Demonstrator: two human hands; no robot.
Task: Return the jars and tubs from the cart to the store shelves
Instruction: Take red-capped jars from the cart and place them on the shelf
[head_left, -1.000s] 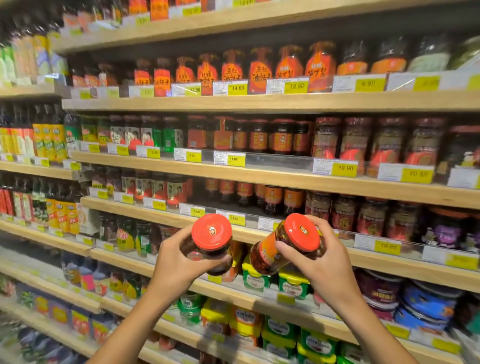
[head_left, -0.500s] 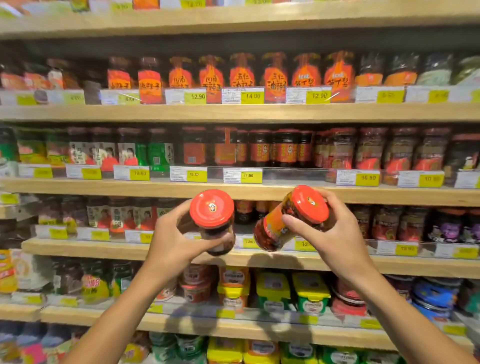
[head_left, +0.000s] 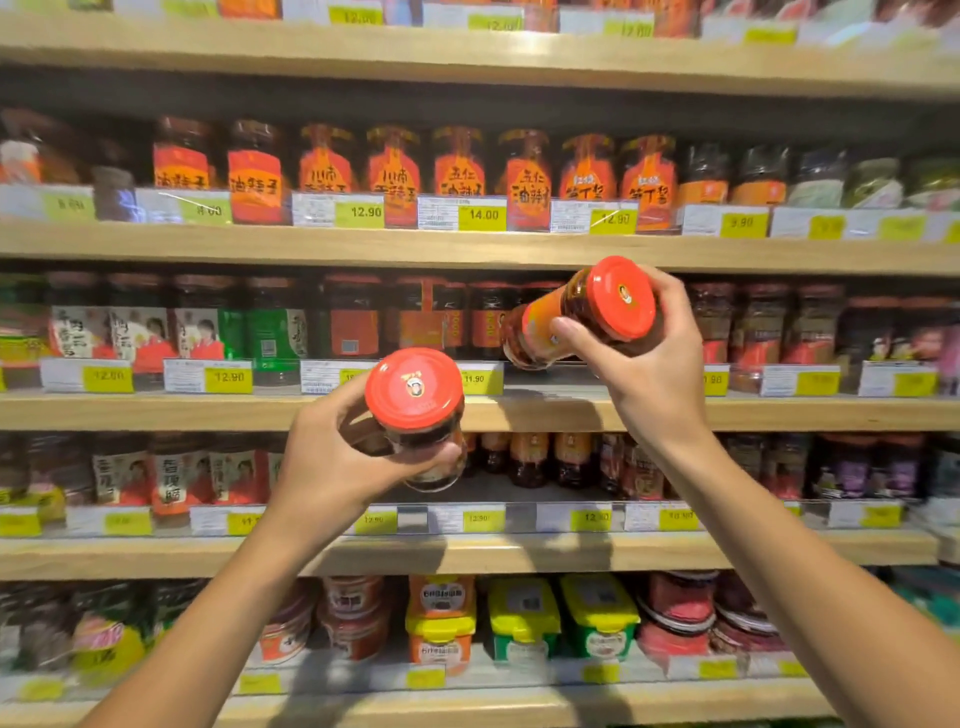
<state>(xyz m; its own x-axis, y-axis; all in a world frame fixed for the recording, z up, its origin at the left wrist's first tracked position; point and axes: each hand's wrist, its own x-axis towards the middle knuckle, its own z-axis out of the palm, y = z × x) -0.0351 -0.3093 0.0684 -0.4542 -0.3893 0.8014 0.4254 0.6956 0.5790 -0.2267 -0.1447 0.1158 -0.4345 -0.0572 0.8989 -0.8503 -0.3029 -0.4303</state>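
A person faced stocked store shelves (head_left: 467, 249), each hand gripping a red-lidded jar. The right hand (head_left: 654, 364), at one o'clock, had its fingers (head_left: 571, 332) curled round a tilted jar (head_left: 582, 317) at a shelf gap; the left hand (head_left: 332, 457) clasped the second jar (head_left: 421, 415) lower. Neither was shelved yet; the cart was out of view.

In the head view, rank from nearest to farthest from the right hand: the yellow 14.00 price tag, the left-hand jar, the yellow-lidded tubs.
From the right hand:
1. Left-hand jar, lower left of it.
2. 14.00 price tag, shelf above, up-left.
3. Yellow-lidded tubs, bottom shelf, well below.
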